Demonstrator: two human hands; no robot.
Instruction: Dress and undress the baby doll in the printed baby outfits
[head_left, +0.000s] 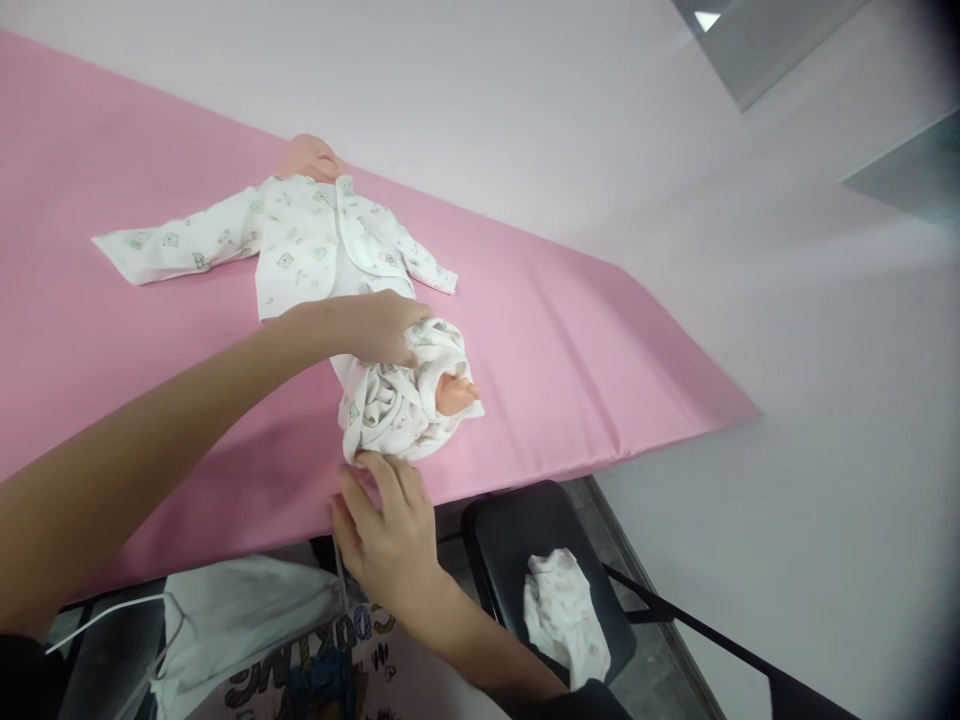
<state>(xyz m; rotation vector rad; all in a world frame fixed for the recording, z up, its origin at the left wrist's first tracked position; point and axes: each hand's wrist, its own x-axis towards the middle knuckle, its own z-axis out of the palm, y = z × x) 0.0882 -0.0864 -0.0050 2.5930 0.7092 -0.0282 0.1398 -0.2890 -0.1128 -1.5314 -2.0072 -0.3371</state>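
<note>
On the long pink-covered table (540, 350) there lay a doll (306, 156) in a white printed jacket (296, 240), and beyond the near edge stood a black seat (510, 535). A white printed garment (394, 415) was bunched at its leg end, where the left hand (382, 325) pinched the upper folds; the right hand (401, 535) touched the near border, its closure I could not tell, and the small foot (454, 395) stuck out.
</note>
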